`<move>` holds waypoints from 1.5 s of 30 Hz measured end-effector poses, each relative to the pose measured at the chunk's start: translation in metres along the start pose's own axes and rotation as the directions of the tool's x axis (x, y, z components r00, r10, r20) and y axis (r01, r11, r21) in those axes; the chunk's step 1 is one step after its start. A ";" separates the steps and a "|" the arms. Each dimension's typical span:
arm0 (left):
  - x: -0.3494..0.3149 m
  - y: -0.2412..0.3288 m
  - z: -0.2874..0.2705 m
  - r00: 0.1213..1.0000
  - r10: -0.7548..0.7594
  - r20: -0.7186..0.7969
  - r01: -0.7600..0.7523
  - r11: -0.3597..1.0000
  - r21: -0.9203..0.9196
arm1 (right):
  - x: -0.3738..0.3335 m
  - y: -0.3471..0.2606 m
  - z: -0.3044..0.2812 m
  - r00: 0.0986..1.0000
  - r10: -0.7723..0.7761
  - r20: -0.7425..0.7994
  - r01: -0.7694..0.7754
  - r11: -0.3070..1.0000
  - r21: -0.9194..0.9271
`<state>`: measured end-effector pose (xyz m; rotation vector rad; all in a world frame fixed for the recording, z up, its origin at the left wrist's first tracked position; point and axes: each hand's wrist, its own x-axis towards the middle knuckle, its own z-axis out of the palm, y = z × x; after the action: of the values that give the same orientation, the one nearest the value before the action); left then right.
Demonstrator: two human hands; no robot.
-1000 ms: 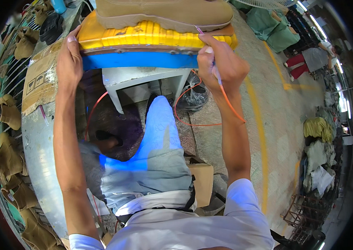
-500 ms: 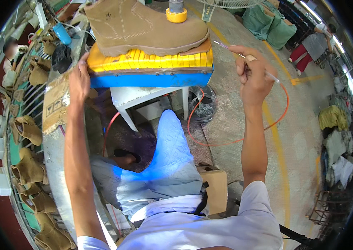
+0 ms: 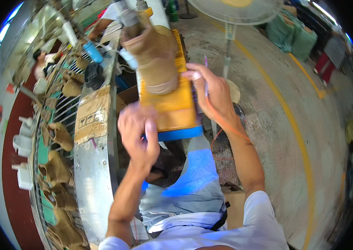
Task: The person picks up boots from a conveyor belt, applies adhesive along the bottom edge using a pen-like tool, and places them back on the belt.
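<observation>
A tan suede boot (image 3: pixel 157 62) stands upright on a yellow segmented pad (image 3: pixel 172 110) with a blue base (image 3: pixel 180 133). Its heel is towards me, and the picture is smeared there. My left hand (image 3: pixel 138 132) is at the pad's near left corner, thumb up; motion blur hides whether it touches the pad. My right hand (image 3: pixel 213 89), beside the pad's right edge, grips a thin pen-like tool (image 3: pixel 206 62) whose tip points up and away. From the tool an orange hose (image 3: pixel 226 123) runs back along my right forearm.
On my left is a metal bench (image 3: pixel 95 175) with a cardboard piece (image 3: pixel 91 114). Beyond it, a rack holds several tan boots (image 3: pixel 59 135) near white plastic bottles (image 3: pixel 23 143). A standing fan (image 3: pixel 229 29) is ahead right. Another person (image 3: pixel 331 54) stands far right.
The boot and pad have turned from sideways to lengthwise, heel towards me. My left hand has left the pad's left end and moved right; my right hand has come in to the pad's side.
</observation>
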<state>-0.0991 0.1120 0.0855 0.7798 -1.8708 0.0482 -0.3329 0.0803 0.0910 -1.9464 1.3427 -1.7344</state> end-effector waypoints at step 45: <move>0.028 -0.265 -0.214 0.634 -0.594 0.495 0.743 0.645 -0.178 | 0.035 -0.031 0.012 0.921 0.197 0.336 -0.177 0.980 -0.088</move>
<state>0.2098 -0.0293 0.1201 1.2531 -1.7345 -1.0043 -0.3115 0.0676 0.1330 -1.9603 1.4039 -1.2138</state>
